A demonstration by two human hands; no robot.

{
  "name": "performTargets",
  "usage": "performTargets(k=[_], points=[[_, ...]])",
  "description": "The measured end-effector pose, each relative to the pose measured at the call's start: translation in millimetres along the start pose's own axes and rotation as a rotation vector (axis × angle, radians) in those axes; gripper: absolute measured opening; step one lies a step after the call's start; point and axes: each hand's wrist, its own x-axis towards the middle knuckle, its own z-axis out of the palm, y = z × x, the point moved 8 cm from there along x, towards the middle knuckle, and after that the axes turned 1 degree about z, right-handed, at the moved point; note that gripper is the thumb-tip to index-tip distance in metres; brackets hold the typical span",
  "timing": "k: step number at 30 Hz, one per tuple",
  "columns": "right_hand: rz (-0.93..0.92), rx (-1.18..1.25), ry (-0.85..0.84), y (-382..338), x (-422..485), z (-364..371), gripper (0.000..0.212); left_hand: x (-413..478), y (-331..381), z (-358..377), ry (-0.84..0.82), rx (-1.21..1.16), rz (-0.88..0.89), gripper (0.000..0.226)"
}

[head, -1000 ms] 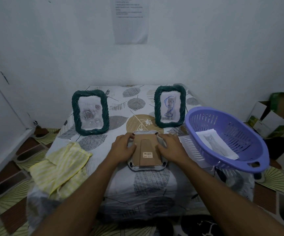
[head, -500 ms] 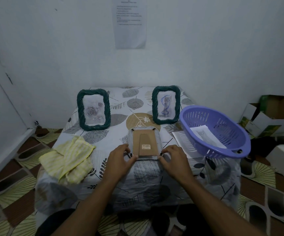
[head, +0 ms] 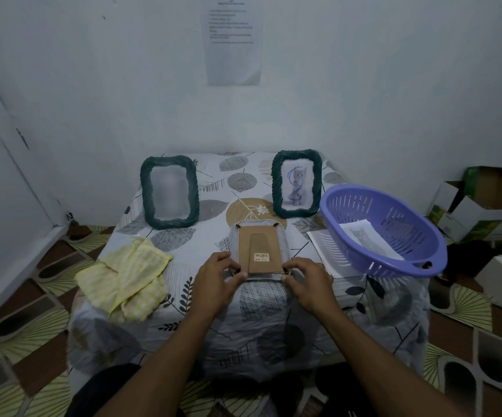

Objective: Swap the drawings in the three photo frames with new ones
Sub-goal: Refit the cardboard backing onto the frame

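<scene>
**Head view: a hand at each near corner of the face-down frame**

The face-down frame (head: 260, 251) lies flat on the tabletop (head: 261, 302) just in front of me, cardboard back up, nearer than the two standing frames. My left hand (head: 218, 279) and right hand (head: 308, 279) each have the fingers curled in, thumb and forefinger pinching a near corner right at the small black clips (head: 284, 270).

I judge the frame light and stiff at its rim. It probably has a breakable pane inside, and the cardboard back will likely flex. So I'd steady it by the rim and work the clips with fingertips only, never pressing the middle. The clips look small and tight, so nails could slip off them.

The drawing (head: 364, 239) in the purple basket (head: 394, 267) to my right is thin paper and creases easily. I'd lift it by an edge.
</scene>
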Motion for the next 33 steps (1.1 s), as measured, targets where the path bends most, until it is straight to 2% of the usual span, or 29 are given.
performTargets(k=[9,16,22,27,29,33], points=[[-0.020,-0.002,-0.021,-2.9,-0.6,-0.4,0.018,-1.3,0.5,-0.1,-0.006,0.013,0.006,0.017],[-0.004,-0.082,-0.038,-3.5,0.6,0.1,0.025,1.7,-0.3,1.1,-0.032,0.029,0.000,0.019],[0.035,0.007,0.041,-8.5,24.1,-6.9,0.027,21.8,17.6,-0.5,0.015,0.113,0.040,0.020],[0.075,0.036,0.039,-12.0,44.9,-10.7,0.029,45.8,47.1,31.6,-0.131,0.107,0.048,0.036],[0.133,0.120,0.005,-10.3,51.7,-9.2,0.030,53.6,50.7,44.3,-0.176,0.069,-0.024,0.045],[0.266,0.514,-0.007,-10.1,53.5,-10.7,0.025,61.7,47.9,50.6,-0.154,0.030,-0.213,0.072]])
